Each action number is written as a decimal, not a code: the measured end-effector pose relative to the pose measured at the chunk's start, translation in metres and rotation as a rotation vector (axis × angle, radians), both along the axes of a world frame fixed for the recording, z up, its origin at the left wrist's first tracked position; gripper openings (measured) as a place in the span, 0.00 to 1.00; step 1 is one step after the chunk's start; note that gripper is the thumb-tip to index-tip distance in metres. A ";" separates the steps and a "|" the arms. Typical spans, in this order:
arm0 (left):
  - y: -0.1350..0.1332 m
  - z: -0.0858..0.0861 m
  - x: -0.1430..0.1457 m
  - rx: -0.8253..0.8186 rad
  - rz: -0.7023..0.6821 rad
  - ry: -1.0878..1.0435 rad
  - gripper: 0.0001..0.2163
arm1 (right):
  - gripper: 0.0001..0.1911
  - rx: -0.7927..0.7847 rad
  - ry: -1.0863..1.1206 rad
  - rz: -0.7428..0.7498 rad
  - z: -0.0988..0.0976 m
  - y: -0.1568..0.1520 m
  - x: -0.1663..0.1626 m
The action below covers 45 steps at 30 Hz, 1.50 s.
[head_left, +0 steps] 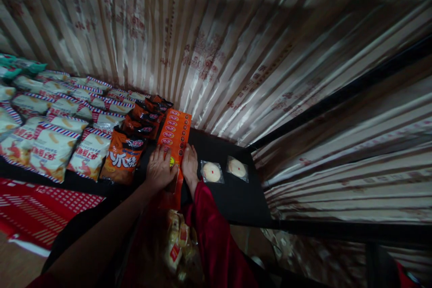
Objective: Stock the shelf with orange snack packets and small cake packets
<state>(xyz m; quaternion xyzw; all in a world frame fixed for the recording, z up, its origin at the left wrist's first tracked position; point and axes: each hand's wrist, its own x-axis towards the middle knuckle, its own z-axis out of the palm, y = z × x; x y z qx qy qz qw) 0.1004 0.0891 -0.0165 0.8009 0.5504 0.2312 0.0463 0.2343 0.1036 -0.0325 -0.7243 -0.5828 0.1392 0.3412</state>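
My left hand (159, 168) and my right hand (189, 165) both rest on the near end of a long orange strip of snack packets (174, 132) that lies on a black shelf (236, 198). The left hand's fingers curl over the strip's left edge. The right hand lies flat along its right edge, in a dark red sleeve. Left of the strip stands a row of orange snack bags (123, 156). Two clear-wrapped round cakes (212, 172) (237, 168) lie just right of my right hand.
Several white, red-striped snack bags (50, 144) cover the shelf's left part. A striped, shiny curtain (236, 54) hangs behind the shelf. A red patterned cloth (43, 209) hangs below on the left. More yellow packets (177, 243) sit below the shelf near my arms.
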 end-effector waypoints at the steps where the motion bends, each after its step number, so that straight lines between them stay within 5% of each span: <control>1: 0.000 0.000 0.000 -0.002 0.000 0.000 0.26 | 0.33 0.000 0.002 -0.006 0.000 0.000 0.000; 26: -0.002 0.011 0.006 0.058 -0.129 -0.127 0.18 | 0.32 0.099 0.175 -0.149 0.015 -0.025 0.001; 37: -0.061 0.018 0.016 0.101 -0.664 -0.285 0.15 | 0.29 0.186 0.385 -0.182 0.035 -0.129 -0.017; 45: -0.134 -0.008 0.006 0.012 -0.933 -0.171 0.10 | 0.25 0.174 0.276 -0.349 0.000 -0.232 -0.019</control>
